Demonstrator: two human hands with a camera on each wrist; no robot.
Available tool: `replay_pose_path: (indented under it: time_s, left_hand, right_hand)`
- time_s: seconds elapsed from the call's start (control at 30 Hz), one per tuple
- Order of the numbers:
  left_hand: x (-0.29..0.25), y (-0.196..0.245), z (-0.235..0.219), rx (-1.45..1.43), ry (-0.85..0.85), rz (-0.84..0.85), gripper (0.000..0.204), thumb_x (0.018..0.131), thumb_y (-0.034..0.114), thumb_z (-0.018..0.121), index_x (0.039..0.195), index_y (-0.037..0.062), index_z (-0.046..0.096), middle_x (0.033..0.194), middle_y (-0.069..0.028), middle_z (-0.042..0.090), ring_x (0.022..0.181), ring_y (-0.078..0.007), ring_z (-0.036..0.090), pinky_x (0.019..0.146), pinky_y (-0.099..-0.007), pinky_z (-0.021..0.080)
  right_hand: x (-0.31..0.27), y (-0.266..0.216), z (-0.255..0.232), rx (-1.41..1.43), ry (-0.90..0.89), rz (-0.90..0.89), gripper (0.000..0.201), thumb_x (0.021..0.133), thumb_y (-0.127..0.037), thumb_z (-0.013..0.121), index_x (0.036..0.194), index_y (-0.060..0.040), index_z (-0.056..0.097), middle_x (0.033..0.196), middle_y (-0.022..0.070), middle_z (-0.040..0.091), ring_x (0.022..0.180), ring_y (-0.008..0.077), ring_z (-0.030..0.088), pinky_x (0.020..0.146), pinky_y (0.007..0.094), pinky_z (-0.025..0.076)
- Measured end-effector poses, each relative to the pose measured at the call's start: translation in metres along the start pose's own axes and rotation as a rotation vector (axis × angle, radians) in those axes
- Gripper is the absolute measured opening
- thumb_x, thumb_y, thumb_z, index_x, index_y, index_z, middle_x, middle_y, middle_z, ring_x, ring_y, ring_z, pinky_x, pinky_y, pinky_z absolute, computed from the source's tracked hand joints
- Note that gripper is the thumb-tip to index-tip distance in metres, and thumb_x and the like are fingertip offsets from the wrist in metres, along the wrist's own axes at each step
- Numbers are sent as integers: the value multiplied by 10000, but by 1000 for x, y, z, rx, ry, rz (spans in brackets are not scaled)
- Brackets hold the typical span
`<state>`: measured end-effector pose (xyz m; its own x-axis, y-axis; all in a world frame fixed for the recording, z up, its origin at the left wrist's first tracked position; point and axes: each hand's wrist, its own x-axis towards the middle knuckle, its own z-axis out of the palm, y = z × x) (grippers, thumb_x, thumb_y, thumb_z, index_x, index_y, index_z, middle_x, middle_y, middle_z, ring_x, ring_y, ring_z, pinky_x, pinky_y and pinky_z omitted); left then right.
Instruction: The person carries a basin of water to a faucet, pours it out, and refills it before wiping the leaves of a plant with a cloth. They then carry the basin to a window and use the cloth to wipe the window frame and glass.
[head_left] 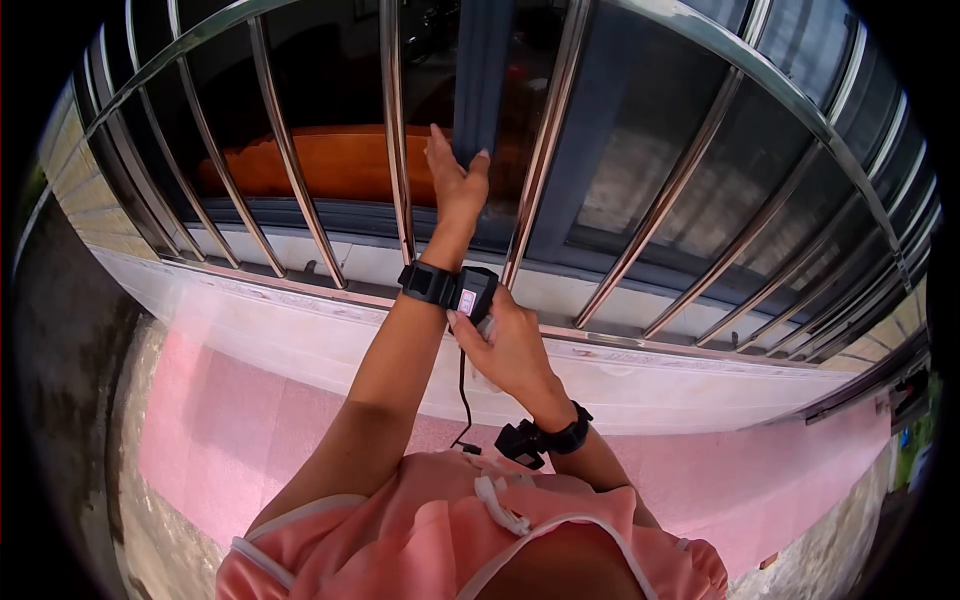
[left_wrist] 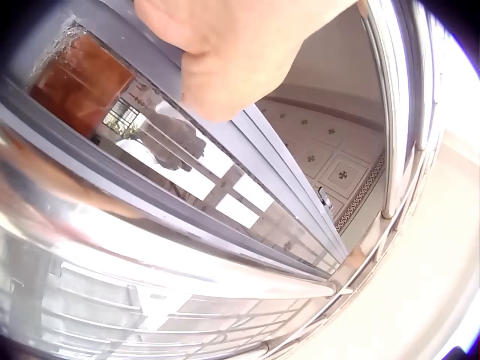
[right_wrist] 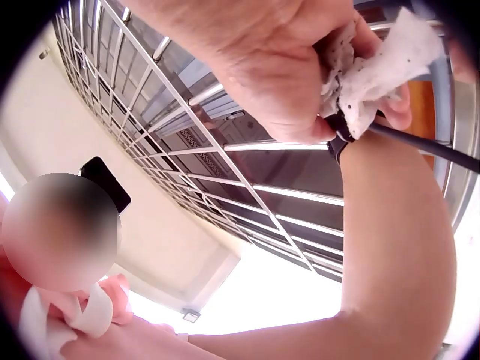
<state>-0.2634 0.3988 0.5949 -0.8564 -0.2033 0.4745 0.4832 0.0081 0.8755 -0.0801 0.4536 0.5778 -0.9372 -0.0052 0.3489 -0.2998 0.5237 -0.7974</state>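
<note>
Reaching between two upright metal bars, my left hand (head_left: pixel 460 188) has its fingers and thumb extended at a grey window frame (head_left: pixel 476 80). The left wrist view has this hand (left_wrist: pixel 229 56) over the frame (left_wrist: pixel 274 161), its fingertips partly out of sight. On the left wrist sits a black camera (head_left: pixel 476 294) on a strap (head_left: pixel 428 284). My right hand (head_left: pixel 515 345) is against that camera. In the right wrist view the right hand (right_wrist: pixel 277 75) grips a crumpled white tissue (right_wrist: pixel 390 67) with dark specks, beside the strap and a black cable (right_wrist: pixel 427 146).
Shiny metal bars (head_left: pixel 280 150) curve around the window on both sides. Behind the glass is an orange-brown wooden piece (head_left: pixel 320 165). A pale ledge (head_left: pixel 600 300) runs below the bars, with pink flooring (head_left: pixel 230 410) lower down.
</note>
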Motion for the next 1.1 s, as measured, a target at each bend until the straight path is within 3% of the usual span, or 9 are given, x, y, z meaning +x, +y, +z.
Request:
replay_pose_path:
  time_s: [0.13,0.27,0.33,0.43,0.63,0.73,0.87,0.93,1.1]
  left_hand:
    - [-24,22,-22,3,-157,6,690,854,158,538,1410,26,152,1461,-229,101,1370,-333,44,1090,-357,109]
    - [-64,54,-62,-260,-337,52,542,904,192,513,1372,28,294,1404,-179,314,1324,-274,265,1034,-344,279]
    - [-75,66,-88,-286,-355,12,453,920,187,489,1326,23,375,1303,-169,440,1224,-251,409,1000,-336,343]
    - [-84,67,-131,-310,-350,-21,349,928,180,479,1233,10,486,1140,-146,575,1075,-225,550,940,-329,417]
    - [-93,55,-196,-189,-138,-65,247,904,162,532,1065,-9,610,934,-101,659,896,-158,619,817,-271,476]
    - [-94,48,-230,-158,-86,-47,240,919,162,502,1060,0,609,919,-99,658,883,-174,629,814,-292,488]
    - [-89,47,-271,-157,-40,-65,222,913,144,511,1046,-1,613,903,-94,658,859,-171,631,791,-287,490]
    - [-83,49,-286,-155,-48,-52,220,900,150,535,1033,-2,623,884,-93,661,844,-160,628,776,-278,492]
    - [-74,41,-328,-139,-71,-52,219,907,142,521,1044,2,619,882,-88,660,833,-166,633,773,-285,496]
  right_hand:
    - [-15,-9,-4,72,-110,-54,338,766,-218,673,963,26,546,742,166,634,600,278,619,567,334,476]
    - [-32,-17,-6,68,-395,-106,500,730,-289,717,1062,38,534,829,212,631,697,300,634,653,355,484]
    - [-36,-8,-1,127,-483,-128,477,733,-244,738,1089,3,539,765,124,638,629,204,611,603,293,474]
    - [-26,4,4,202,-346,-65,422,763,-177,711,1107,-15,530,677,48,570,593,118,522,599,240,428]
    - [20,37,37,594,-9,-69,380,742,31,524,1102,-41,426,1093,136,440,965,181,467,745,260,408]
    - [68,46,54,207,355,-267,348,739,41,557,1065,-40,465,1064,119,446,968,229,476,779,279,411]
    - [129,-3,49,114,758,-436,229,735,44,606,939,-61,605,1039,107,466,966,266,473,822,337,402]
    - [157,-21,41,-266,963,-461,247,702,64,610,899,-81,643,972,101,485,901,267,481,780,366,411]
    - [178,12,51,-343,804,-416,247,643,92,597,800,-86,664,844,89,513,829,279,512,724,366,444]
